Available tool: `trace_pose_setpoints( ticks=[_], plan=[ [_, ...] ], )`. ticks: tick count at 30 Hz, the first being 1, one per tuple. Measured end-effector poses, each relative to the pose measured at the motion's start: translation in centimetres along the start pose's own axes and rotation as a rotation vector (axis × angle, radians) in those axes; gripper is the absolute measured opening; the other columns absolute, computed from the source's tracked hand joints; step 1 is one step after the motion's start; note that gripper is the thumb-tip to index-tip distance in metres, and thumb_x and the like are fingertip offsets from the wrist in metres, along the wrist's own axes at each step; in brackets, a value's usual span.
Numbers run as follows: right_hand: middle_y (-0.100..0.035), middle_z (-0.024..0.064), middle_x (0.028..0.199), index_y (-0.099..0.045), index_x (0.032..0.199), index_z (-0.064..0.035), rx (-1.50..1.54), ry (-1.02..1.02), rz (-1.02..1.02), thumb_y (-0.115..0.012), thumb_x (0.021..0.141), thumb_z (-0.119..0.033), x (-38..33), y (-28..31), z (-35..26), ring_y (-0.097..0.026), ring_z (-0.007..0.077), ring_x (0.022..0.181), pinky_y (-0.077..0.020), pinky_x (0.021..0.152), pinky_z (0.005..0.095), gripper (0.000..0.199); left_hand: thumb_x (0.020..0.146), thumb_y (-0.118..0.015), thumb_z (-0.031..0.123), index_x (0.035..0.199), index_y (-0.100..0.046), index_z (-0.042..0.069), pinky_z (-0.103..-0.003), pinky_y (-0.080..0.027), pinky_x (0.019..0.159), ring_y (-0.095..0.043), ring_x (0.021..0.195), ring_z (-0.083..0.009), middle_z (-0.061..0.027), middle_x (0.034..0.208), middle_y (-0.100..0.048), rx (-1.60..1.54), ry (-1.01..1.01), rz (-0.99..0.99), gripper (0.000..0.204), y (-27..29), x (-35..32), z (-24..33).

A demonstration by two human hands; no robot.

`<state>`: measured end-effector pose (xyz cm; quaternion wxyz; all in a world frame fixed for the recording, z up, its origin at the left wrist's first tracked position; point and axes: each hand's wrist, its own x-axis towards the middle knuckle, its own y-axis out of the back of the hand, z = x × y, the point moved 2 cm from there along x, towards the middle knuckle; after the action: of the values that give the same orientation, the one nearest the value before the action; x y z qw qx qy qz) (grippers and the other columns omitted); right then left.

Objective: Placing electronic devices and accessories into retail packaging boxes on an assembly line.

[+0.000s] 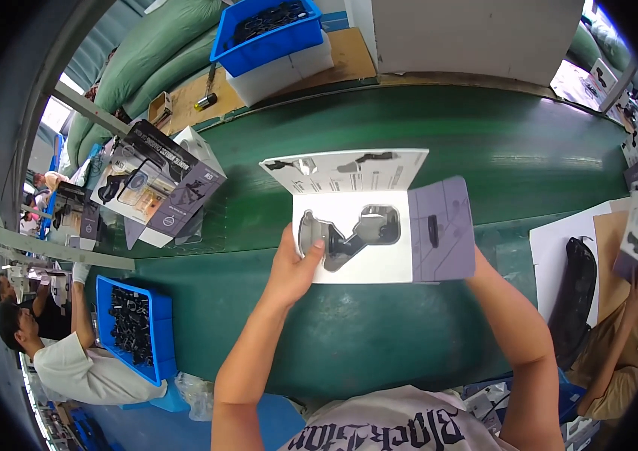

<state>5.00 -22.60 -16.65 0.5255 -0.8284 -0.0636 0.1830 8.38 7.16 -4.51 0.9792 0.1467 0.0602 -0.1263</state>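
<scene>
A white cardboard packaging box is held up over the green workbench, its printed upper flap lifted and a purple-grey side flap spread out to the right. In its white face, a shaped cut-out shows grey and dark surfaces; I cannot make out what lies inside. My left hand grips the box's left edge, thumb over the front beside the cut-out. Behind the purple-grey flap goes my right hand, with only its wrist end showing and its fingers hidden.
Printed boxes stand at the bench's left. A blue bin of black parts sits front left, another blue bin at the back. Co-workers are at left and right. A black pouch lies on cardboard at right.
</scene>
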Motion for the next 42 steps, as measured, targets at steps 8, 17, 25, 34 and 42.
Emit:
trace_pose_setpoints(
  ticks=[8, 17, 25, 34, 42],
  plan=[
    [-0.057, 0.0145, 0.139, -0.050, 0.144, -0.0102, -0.565, 0.411, 0.105, -0.056, 0.101, -0.036, -0.2, -0.6, 0.6, -0.059, 0.0274, 0.125, -0.0478, 0.107, 0.0478, 0.051, 0.099, -0.063, 0.020, 0.144, -0.045, -0.003, -0.034, -0.051, 0.095, -0.063, 0.110, -0.0255, -0.0208, 0.124, -0.063, 0.049, -0.060, 0.025, 0.054, 0.5, -0.2, 0.4],
    [-0.040, 0.0097, 0.161, -0.030, 0.160, -0.0146, -0.095, -0.179, 0.093, -0.051, 0.100, -0.044, -3.1, -3.2, 1.3, -0.044, 0.0291, 0.143, -0.0419, 0.115, 0.0430, 0.070, 0.095, -0.064, 0.019, 0.141, -0.046, -0.006, -0.035, -0.053, 0.092, -0.065, 0.108, -0.0270, -0.0221, 0.124, -0.064, -0.013, 0.038, -0.057, 0.056, 4.2, 0.8, -0.7],
    [-0.033, 0.0084, 0.165, -0.030, 0.160, -0.0155, -0.969, -0.107, -0.329, -0.046, 0.105, -0.038, -2.2, -2.4, 1.6, -0.041, 0.0306, 0.145, -0.0376, 0.120, 0.0455, 0.062, 0.094, -0.065, 0.023, 0.140, -0.047, -0.006, -0.037, -0.055, 0.089, -0.067, 0.104, -0.0292, -0.0225, 0.123, -0.064, 0.039, 0.015, -0.128, 0.057, 6.6, 0.4, -0.8],
    [-0.040, 0.0097, 0.158, -0.041, 0.150, -0.0142, -2.274, 1.232, -0.623, -0.049, 0.103, -0.026, 1.6, -9.4, 5.7, -0.040, 0.0327, 0.146, -0.0380, 0.121, 0.0496, 0.049, 0.093, -0.065, 0.027, 0.136, -0.050, -0.003, -0.040, -0.054, 0.088, -0.068, 0.100, -0.0326, -0.0209, 0.119, -0.067, 0.227, -0.081, -0.164, 0.054, 7.9, 0.4, -1.3],
    [-0.044, 0.0104, 0.153, -0.048, 0.140, -0.0130, -2.542, 1.013, -0.636, -0.055, 0.099, -0.021, 2.0, -12.5, 5.4, -0.042, 0.0333, 0.145, -0.0373, 0.122, 0.0503, 0.042, 0.093, -0.065, 0.028, 0.132, -0.052, -0.002, -0.040, -0.054, 0.087, -0.068, 0.099, -0.0340, -0.0207, 0.117, -0.068, 0.234, -0.034, -0.151, 0.051, 9.6, 0.5, -0.3]
  ],
)
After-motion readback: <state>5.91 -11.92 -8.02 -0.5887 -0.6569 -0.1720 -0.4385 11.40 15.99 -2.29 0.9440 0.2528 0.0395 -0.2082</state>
